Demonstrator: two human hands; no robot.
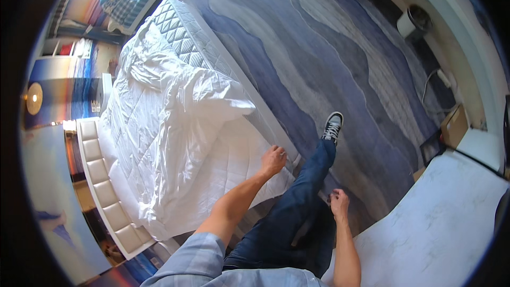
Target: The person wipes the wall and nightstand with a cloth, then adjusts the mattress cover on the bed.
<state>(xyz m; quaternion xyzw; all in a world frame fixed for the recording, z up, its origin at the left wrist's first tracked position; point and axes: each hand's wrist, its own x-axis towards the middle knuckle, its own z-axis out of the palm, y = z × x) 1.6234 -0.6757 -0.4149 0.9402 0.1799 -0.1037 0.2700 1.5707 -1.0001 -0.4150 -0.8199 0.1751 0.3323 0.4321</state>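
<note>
My left hand (pixel 274 159) hangs over the near side of the bed with its fingers curled in; I see nothing held in it. Below it lies a white quilted bed cover (pixel 239 155), its corner close to the bed's edge. A crumpled white duvet (pixel 171 99) is heaped across the middle of the bed. Towards the foot end a grey-white mattress (pixel 179 36) with diamond stitching shows bare. Beside my right leg my right hand (pixel 339 204) hangs, fingers curled and nothing visible in them. My leg in dark trousers (pixel 295 195) is stretched forward, the sneaker (pixel 333 125) on the floor.
A cream padded headboard (pixel 99 175) closes the bed's left end. Wavy blue-grey flooring (pixel 310 59) runs alongside the bed. At the right are a pale marble-patterned tabletop (pixel 430 215), a cardboard box (pixel 455 126), a cable with a power strip (pixel 443 77) and a waste bin (pixel 413 23).
</note>
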